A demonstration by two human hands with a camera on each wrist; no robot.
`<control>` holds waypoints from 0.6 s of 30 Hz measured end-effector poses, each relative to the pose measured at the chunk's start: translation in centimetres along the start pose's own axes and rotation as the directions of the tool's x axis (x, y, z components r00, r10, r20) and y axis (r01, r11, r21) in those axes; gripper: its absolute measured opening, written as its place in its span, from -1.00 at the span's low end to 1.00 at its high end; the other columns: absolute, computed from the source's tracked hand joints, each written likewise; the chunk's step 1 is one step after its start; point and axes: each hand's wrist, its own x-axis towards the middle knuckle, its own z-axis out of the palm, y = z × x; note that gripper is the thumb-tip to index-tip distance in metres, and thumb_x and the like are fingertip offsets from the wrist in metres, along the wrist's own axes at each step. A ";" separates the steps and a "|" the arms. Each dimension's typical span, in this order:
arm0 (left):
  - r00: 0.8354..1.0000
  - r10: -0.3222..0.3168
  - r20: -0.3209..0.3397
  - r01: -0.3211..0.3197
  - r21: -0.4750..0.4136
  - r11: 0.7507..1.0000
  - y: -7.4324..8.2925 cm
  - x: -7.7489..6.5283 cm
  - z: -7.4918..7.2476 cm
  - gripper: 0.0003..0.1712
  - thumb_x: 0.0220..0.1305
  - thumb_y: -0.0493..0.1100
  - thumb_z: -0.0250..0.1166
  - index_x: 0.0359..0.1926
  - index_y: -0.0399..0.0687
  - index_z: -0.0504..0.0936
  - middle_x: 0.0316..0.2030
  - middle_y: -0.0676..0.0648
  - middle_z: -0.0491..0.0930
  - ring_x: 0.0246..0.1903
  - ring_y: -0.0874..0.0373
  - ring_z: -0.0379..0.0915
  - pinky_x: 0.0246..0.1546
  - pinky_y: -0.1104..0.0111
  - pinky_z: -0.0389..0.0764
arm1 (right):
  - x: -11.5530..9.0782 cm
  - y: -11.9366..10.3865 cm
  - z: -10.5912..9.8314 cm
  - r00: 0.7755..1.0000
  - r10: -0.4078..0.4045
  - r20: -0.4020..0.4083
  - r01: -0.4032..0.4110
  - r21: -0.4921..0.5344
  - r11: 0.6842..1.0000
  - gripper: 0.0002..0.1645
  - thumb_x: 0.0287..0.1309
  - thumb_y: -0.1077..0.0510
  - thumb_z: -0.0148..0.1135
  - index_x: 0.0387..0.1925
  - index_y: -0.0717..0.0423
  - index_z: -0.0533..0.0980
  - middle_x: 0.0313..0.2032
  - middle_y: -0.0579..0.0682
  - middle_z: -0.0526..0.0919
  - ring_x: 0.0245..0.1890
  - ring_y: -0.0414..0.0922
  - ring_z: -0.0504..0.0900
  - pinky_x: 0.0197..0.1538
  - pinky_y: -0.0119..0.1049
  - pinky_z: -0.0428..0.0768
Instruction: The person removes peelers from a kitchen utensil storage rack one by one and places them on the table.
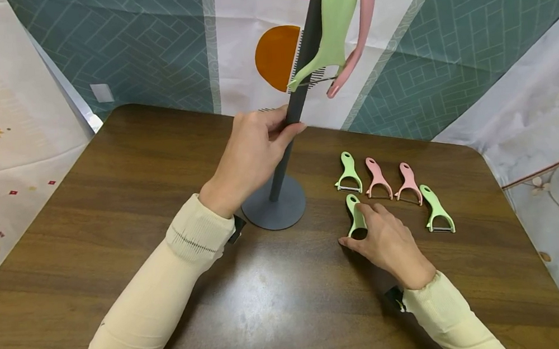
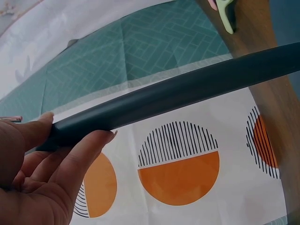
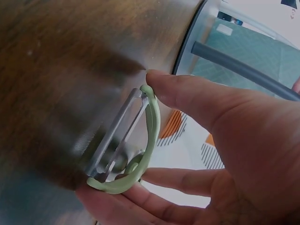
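Note:
My left hand (image 1: 252, 157) grips the dark grey pole (image 1: 284, 165) of a stand between thumb and fingers. The stand's round base (image 1: 274, 209) sits on the table, and the pole leans slightly in the head view. High on it hang a green peeler (image 1: 333, 23) and a pink peeler (image 1: 362, 31). Low over the table, my right hand (image 1: 389, 237) pinches another green peeler (image 1: 352, 204) across its head, partly covering it. In the right wrist view the thumb is at one end of that head and the fingers (image 3: 154, 201) at the other, with the metal blade (image 3: 115, 133) showing between.
Beyond my right hand lie a green peeler (image 1: 348, 173), two pink peelers, one nearer (image 1: 377, 178) and one farther right (image 1: 408, 184), and a green peeler (image 1: 436, 209) at the right. The brown wooden table (image 1: 111, 213) ends at a patterned cloth (image 1: 161, 45) behind.

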 end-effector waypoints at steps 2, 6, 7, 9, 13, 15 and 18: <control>1.000 0.000 0.003 0.000 -0.009 1.000 0.0 0.0 0.1 -0.69 0.35 -0.09 0.38 0.06 -0.07 0.75 -0.20 -0.03 0.79 -0.26 0.22 0.74 -0.30 0.38 0.65 | 0.0 0.1 -0.1 1.000 -0.001 0.003 0.001 0.000 1.000 0.01 0.08 -0.24 0.49 0.40 0.21 0.35 0.27 0.35 0.48 0.17 0.39 0.54 0.05 0.34 0.54; 1.000 -0.005 0.002 0.005 -0.006 1.000 0.2 0.0 0.1 -0.68 0.35 -0.09 0.38 0.08 -0.06 0.75 -0.18 -0.03 0.80 -0.26 0.22 0.74 -0.29 0.37 0.64 | -0.1 0.2 -0.3 1.000 0.000 0.015 0.000 0.002 1.000 0.03 0.06 -0.25 0.50 0.41 0.20 0.35 0.27 0.36 0.46 0.19 0.39 0.53 0.06 0.35 0.53; 1.000 -0.006 0.002 0.006 -0.004 1.000 0.2 0.0 0.1 -0.68 0.35 -0.08 0.38 0.08 -0.06 0.75 -0.18 -0.03 0.80 -0.26 0.22 0.74 -0.30 0.37 0.64 | -0.1 0.3 -0.3 1.000 0.001 0.020 -0.001 0.005 1.000 0.04 0.05 -0.26 0.51 0.41 0.19 0.35 0.26 0.37 0.46 0.18 0.39 0.53 0.05 0.35 0.53; 1.000 -0.010 0.003 0.010 0.000 1.000 0.2 0.0 0.1 -0.67 0.35 -0.08 0.38 0.08 -0.05 0.75 -0.18 -0.03 0.80 -0.26 0.25 0.73 -0.30 0.38 0.64 | -0.1 0.3 -0.4 0.999 0.005 0.034 -0.005 0.007 1.000 0.06 0.04 -0.28 0.51 0.41 0.20 0.35 0.25 0.38 0.46 0.15 0.38 0.55 0.05 0.34 0.54; 1.000 -0.012 0.007 0.012 -0.009 1.000 0.2 0.0 0.2 -0.69 0.35 -0.09 0.38 0.06 -0.06 0.76 -0.21 -0.04 0.79 -0.29 0.23 0.71 -0.31 0.38 0.63 | -0.1 0.3 -0.9 1.000 -0.006 0.008 0.006 0.024 1.000 0.03 0.08 -0.31 0.48 0.40 0.18 0.35 0.21 0.38 0.45 0.06 0.35 0.60 0.03 0.31 0.56; 1.000 -0.011 0.004 0.011 -0.009 1.000 0.2 0.0 0.2 -0.70 0.35 -0.08 0.39 0.04 -0.07 0.76 -0.25 -0.04 0.78 -0.32 0.21 0.69 -0.32 0.38 0.61 | 0.0 0.2 -1.1 0.997 -0.027 -0.066 0.031 0.049 0.998 -0.07 0.14 -0.26 0.45 0.37 0.16 0.39 0.15 0.33 0.48 -0.01 0.30 0.63 0.00 0.27 0.58; 1.000 -0.011 -0.002 0.011 -0.004 1.000 0.2 0.1 0.1 -0.71 0.34 -0.08 0.39 0.03 -0.07 0.77 -0.27 -0.04 0.78 -0.34 0.19 0.68 -0.34 0.38 0.58 | 0.2 -0.2 -1.7 0.967 -0.063 -0.246 0.090 0.103 0.991 -0.30 0.21 -0.15 0.41 0.25 0.14 0.49 0.03 0.21 0.56 -0.07 0.18 0.63 -0.07 0.19 0.58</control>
